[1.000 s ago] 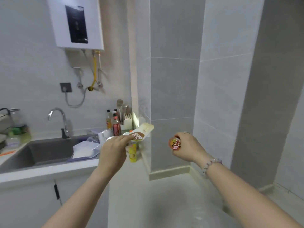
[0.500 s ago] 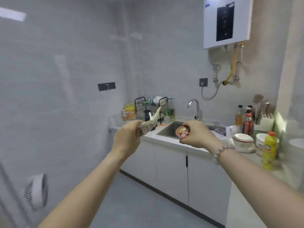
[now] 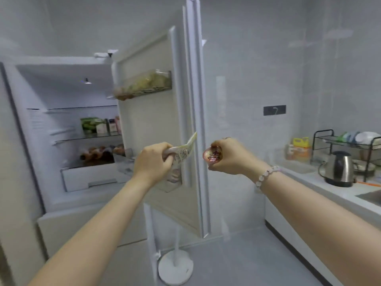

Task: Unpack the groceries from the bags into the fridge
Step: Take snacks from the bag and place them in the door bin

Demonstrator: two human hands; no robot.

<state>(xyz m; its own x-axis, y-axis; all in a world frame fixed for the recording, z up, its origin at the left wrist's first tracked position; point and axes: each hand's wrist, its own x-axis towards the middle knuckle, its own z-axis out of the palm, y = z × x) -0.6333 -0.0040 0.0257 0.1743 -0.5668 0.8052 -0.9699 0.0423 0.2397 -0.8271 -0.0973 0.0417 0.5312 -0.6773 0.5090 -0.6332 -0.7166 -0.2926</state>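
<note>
- Left hand [image 3: 153,162] clutches a soft pouch [image 3: 183,152], held in the air before the open fridge [image 3: 68,129].
- Right hand [image 3: 228,156] grips a small round cup [image 3: 212,154] beside the fridge door [image 3: 162,124].
- Risk: the floppy pouch may snag a shelf edge; the cup may tip on release.

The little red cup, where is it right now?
Head view, just right of centre: the right hand holds the little red cup in front of the open fridge door, beside the packet gripped by the left hand.
</note>
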